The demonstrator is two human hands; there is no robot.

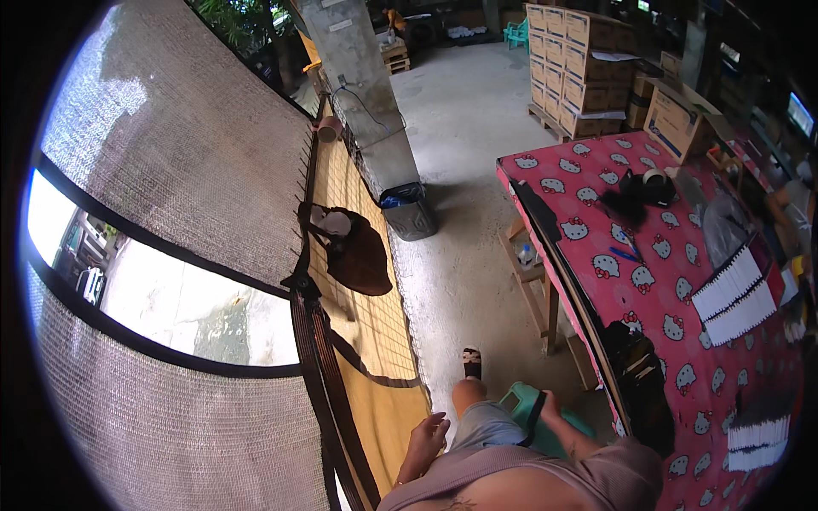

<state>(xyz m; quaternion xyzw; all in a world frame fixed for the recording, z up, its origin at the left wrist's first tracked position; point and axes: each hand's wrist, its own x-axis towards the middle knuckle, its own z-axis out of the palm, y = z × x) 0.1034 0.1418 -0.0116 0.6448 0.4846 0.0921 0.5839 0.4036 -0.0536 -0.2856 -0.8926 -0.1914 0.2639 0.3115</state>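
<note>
Low in the middle of the head view, my left hand [424,444] is beside my thigh, its fingers loosely bent and apart with nothing in them. My right hand [552,410] is closed on the edge of a green plastic chair [518,404] at my right side. My arm and body hide much of the chair, and a dark strip crosses it. One of my legs reaches forward in a strapped sandal [472,362].
Right of me stands a long table [575,298] with a pink patterned cover, bearing paper bundles [734,294] and an open carton [677,119]. A mesh screen [196,153] lines the left. Ahead are a pillar [366,94], black bin [409,217] and stacked boxes [575,72].
</note>
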